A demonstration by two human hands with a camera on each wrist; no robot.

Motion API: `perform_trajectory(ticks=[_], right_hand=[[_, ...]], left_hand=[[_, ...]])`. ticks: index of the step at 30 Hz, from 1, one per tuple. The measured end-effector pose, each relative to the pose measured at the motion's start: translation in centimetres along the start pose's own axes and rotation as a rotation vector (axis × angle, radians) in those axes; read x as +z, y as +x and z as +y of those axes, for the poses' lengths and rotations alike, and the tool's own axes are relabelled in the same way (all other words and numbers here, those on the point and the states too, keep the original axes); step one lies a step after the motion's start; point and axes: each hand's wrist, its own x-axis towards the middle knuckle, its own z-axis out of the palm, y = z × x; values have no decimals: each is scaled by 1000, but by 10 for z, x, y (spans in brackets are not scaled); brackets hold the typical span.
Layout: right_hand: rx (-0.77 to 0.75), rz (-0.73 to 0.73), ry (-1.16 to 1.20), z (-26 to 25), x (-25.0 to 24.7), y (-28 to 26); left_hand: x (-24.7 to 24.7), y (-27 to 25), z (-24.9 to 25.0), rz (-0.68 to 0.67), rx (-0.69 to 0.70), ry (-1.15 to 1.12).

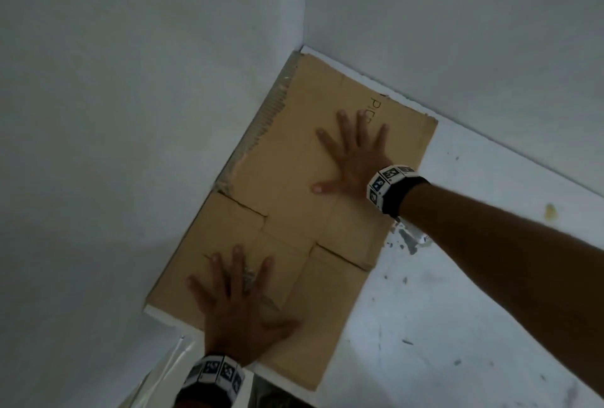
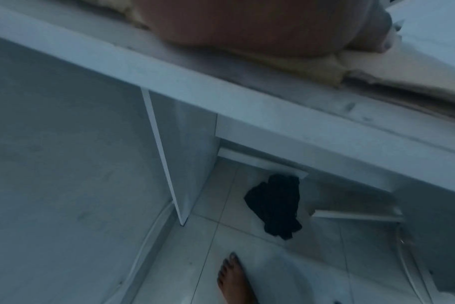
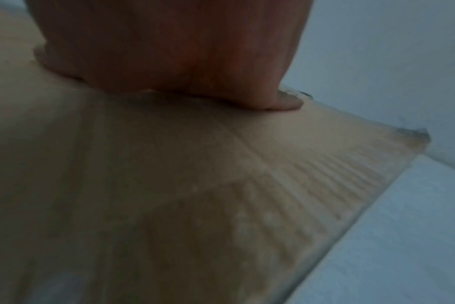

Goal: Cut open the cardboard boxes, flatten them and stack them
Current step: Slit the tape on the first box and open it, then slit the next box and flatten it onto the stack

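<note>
A flattened brown cardboard box (image 1: 287,198) lies on the white table (image 1: 457,309), pushed into the corner of two white walls. My left hand (image 1: 238,303) presses flat on its near flaps with fingers spread. Farther in, my right hand (image 1: 354,152) presses flat on the large panel, fingers spread over some printed letters. The left edge of the cardboard is torn and shows its fluting (image 1: 271,113). The right wrist view shows my palm (image 3: 169,51) resting on the ribbed cardboard (image 3: 221,185). The left wrist view shows only the heel of my hand (image 2: 247,26) at the table edge.
The white table carries dark scuffs and a paint-like smear (image 1: 408,239) beside the cardboard's right edge. Under the table, on the tiled floor, lie a dark cloth (image 2: 275,205) and my bare foot (image 2: 234,281). Walls close off the far and left sides.
</note>
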Motion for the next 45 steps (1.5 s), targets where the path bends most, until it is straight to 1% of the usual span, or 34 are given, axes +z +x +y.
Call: perform_trajectory(ticks=[3, 5, 7, 8, 10, 12, 14, 16, 18, 22, 25, 27, 28, 29, 31, 32, 34, 35, 37, 38, 40, 42, 45], right_hand=[[15, -44, -6, 0, -4, -2], [50, -44, -8, -2, -10, -4], [93, -28, 40, -16, -11, -22], [99, -17, 75, -29, -4, -39], [100, 39, 140, -59, 28, -82], [128, 47, 181, -83, 68, -123], [166, 44, 197, -94, 101, -140], [184, 100, 184, -94, 117, -139], [176, 127, 176, -93, 119, -134], [178, 90, 163, -96, 113, -140], [203, 31, 147, -98, 95, -145], [187, 34, 189, -97, 78, -158], [177, 56, 230, -93, 71, -169], [175, 93, 283, -88, 67, -183], [188, 123, 408, -64, 80, -218], [213, 110, 491, -54, 91, -240], [289, 110, 644, -33, 124, -291], [337, 124, 695, -22, 144, -321], [424, 133, 785, -2, 191, -387], [474, 132, 832, 6, 217, -423], [604, 166, 924, 17, 271, -494], [748, 205, 1001, 23, 325, -563], [876, 230, 1076, 25, 389, -651]], left_hand=[[-7, 0, 2, -72, -22, -27], [-13, -2, 3, -94, -39, -34], [-23, -2, 9, -100, -79, -60], [-29, 0, 12, -80, -87, -90], [-37, 18, 11, -25, -48, -121], [-45, 48, 5, 27, 18, -60], [-50, 71, 0, 13, 39, -4], [-46, 79, -4, 24, 51, 27], [-46, 78, -6, 40, 59, 35], [-54, 73, -6, -5, 46, 6], [-64, 69, 3, -58, 1, 41], [-72, 62, 13, -97, -26, 72], [-77, 55, 19, -94, -12, 60], [-82, 44, 27, -66, 31, 37], [-76, 22, 47, -8, 132, -19], [-74, 6, 55, -57, 150, -89], [-59, -29, 73, -241, 182, -202], [-47, -44, 82, -320, 216, -221], [-22, -73, 102, -449, 283, -156], [-11, -86, 114, -492, 309, -108], [12, -112, 141, -555, 342, -35], [29, -140, 171, -566, 357, -4], [51, -184, 216, -598, 368, -18]])
